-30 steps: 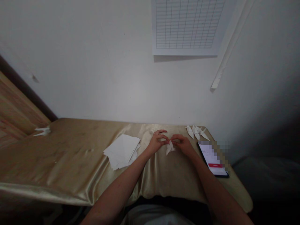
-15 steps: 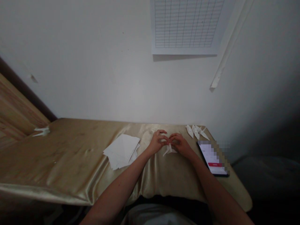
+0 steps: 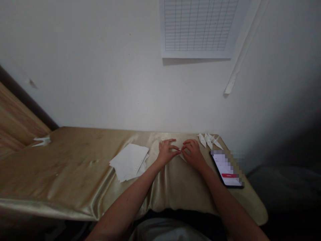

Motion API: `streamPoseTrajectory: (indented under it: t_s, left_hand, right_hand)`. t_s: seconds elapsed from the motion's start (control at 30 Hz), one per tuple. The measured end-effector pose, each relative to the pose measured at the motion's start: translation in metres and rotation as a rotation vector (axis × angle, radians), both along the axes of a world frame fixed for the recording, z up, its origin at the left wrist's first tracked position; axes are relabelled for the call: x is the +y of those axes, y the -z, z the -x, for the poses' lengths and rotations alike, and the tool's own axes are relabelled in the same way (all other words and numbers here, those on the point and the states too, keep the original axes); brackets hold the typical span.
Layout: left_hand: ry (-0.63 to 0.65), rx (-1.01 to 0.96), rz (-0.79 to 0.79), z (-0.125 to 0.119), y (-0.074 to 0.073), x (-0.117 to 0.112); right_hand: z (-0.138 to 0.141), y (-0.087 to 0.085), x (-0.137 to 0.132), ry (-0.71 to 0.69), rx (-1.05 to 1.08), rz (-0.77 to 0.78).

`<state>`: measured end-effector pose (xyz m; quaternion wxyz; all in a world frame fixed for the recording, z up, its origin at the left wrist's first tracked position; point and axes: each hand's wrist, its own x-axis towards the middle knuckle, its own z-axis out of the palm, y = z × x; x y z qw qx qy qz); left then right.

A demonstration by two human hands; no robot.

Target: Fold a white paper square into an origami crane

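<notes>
Above the middle of the gold cloth, my left hand (image 3: 166, 152) and my right hand (image 3: 193, 154) meet at the fingertips. Between them is a small piece of folded white paper (image 3: 183, 157), mostly hidden by the fingers. The left thumb and index finger pinch it from one side, while the other left fingers stretch away. My right fingers are closed on it from the other side. Several folded paper cranes (image 3: 208, 140) lie beyond my right hand. To the left of my left hand is a stack of white paper sheets (image 3: 130, 160).
A phone (image 3: 227, 170) with a lit screen lies on the gold-covered table (image 3: 70, 167) near its right edge. Another folded white paper piece (image 3: 42, 142) sits at the far left. The wall (image 3: 100, 67) behind bears a printed grid sheet (image 3: 195, 30).
The folded paper has turned between my fingers, and less of it shows below them now. Both hands stay in nearly the same place.
</notes>
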<state>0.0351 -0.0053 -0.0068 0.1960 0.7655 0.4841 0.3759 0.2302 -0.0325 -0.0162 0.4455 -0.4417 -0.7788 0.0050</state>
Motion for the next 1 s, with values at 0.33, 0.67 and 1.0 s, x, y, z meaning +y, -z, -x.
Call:
streamPoseTrajectory:
  t_s: [0.33,0.67,1.0]
  left_hand:
    - [0.036,-0.112,-0.015,0.004,0.013,0.012]
    - [0.041,-0.146,-0.032,0.001,0.012,0.009]
    - [0.041,-0.134,-0.058,-0.001,0.006,0.002]
  right_hand:
    - [0.002,0.009,0.006,-0.009,0.348,0.305]
    - [0.000,0.002,0.006,-0.007,0.432,0.335]
    - [0.002,0.007,0.007,0.005,0.391,0.338]
